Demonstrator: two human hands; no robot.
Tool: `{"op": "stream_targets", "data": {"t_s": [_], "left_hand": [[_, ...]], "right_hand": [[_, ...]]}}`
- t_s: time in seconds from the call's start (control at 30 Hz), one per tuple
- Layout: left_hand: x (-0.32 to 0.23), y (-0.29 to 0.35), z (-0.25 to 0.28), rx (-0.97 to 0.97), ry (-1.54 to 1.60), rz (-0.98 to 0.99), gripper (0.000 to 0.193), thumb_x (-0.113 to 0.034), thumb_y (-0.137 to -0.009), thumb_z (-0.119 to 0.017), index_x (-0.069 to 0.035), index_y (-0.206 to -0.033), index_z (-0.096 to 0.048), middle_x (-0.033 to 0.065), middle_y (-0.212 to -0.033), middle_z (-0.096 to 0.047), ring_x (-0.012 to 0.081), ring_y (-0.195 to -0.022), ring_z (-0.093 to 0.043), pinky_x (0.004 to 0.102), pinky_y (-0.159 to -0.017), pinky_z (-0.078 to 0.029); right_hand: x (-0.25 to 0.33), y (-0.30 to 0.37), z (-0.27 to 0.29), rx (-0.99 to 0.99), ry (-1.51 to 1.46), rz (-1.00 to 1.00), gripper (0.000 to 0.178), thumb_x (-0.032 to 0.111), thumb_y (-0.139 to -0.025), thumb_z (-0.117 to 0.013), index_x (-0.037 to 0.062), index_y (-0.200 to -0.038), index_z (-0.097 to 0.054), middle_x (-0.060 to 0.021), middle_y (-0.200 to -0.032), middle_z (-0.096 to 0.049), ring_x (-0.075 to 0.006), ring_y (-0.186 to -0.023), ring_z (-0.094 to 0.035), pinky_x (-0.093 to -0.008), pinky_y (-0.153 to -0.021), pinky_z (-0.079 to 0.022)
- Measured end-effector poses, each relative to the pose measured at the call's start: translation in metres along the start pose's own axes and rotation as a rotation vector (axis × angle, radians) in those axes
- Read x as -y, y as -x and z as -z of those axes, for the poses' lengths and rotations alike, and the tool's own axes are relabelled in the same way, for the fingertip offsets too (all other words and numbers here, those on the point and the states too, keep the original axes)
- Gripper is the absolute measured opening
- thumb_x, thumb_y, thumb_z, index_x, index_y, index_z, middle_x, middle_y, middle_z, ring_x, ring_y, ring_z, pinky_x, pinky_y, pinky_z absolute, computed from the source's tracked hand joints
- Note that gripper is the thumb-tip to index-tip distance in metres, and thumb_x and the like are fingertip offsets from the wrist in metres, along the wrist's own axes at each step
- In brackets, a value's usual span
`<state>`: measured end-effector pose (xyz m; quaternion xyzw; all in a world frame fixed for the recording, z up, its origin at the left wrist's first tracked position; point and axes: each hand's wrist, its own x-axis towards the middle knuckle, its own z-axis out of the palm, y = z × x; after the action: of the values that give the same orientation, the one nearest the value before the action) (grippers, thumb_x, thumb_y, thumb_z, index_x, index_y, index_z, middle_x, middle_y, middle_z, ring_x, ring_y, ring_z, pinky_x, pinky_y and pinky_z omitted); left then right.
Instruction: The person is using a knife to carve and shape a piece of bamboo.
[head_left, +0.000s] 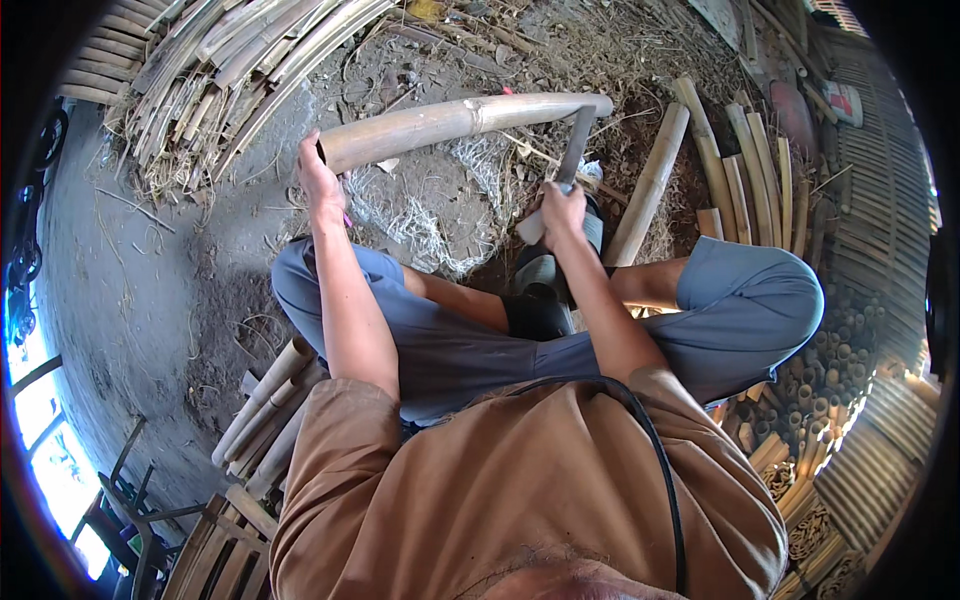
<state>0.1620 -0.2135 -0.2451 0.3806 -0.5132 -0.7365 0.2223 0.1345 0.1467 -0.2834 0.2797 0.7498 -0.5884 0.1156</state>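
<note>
Our left hand (pixel 320 180) held the bamboo pole (pixel 455 122) tight. Our right hand (pixel 563 205) gripped the knife (pixel 574 148) on it.

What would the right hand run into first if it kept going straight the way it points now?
Most likely the bamboo pole. The right hand grips a blade that points up and away from the person, and its tip already looks to be touching the pole's far end, though depth is hard to judge.
</note>
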Motion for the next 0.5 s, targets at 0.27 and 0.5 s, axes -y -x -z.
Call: {"op": "stream_targets", "data": {"t_s": [0.27,0.5], "left_hand": [[0.015,-0.010,0.023,-0.012,0.031,-0.018,0.042,-0.056,-0.093,-0.057,-0.016,-0.107,-0.061,0.0027,-0.088,-0.064,0.0196,-0.069,-0.063,0.0335,-0.048,-0.043],[0.009,-0.003,0.002,0.003,0.052,-0.041,0.043,-0.055,-0.094,-0.053,-0.015,-0.107,-0.060,0.0032,-0.087,-0.063,0.0188,-0.069,-0.062,0.0331,-0.049,-0.043]], "right_hand": [[0.035,0.063,-0.021,0.548,0.244,0.191,0.032,0.012,-0.093,-0.066,-0.0017,-0.119,-0.054,-0.0044,-0.080,-0.062,-0.0127,-0.067,-0.060,-0.0312,-0.056,-0.049],[0.017,0.027,-0.015,0.172,-0.051,-0.003,0.034,0.009,-0.094,-0.065,0.0003,-0.123,-0.050,-0.0072,-0.083,-0.060,-0.0139,-0.057,-0.057,-0.0331,-0.050,-0.048]]}}
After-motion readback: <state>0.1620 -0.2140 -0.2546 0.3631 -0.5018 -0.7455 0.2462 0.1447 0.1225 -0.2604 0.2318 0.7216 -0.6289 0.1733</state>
